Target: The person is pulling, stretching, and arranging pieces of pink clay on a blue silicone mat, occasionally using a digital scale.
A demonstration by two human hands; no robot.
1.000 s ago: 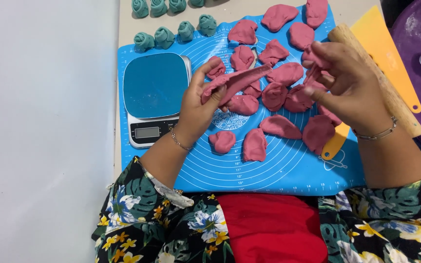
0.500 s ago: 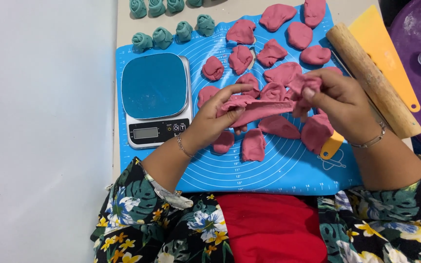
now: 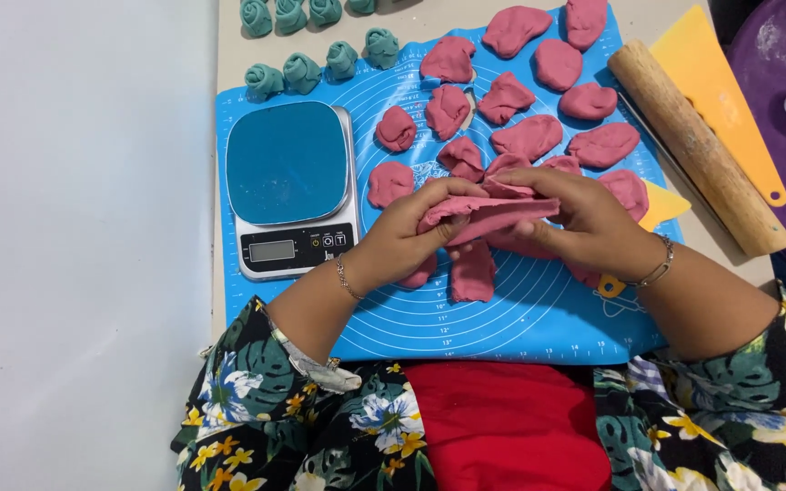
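Across mid-frame I see the blue mat, grey scale at its left, rolling pin upper right, left hand and right hand both pinching a pink dough strip at centre, above the mat.

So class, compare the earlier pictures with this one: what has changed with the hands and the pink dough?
Both hands, left hand and right hand, came down and together, bringing the pink dough strip from slanted to level over the blue mat. Both kept hold of it. Scale, rolling pin and other pieces stayed put.
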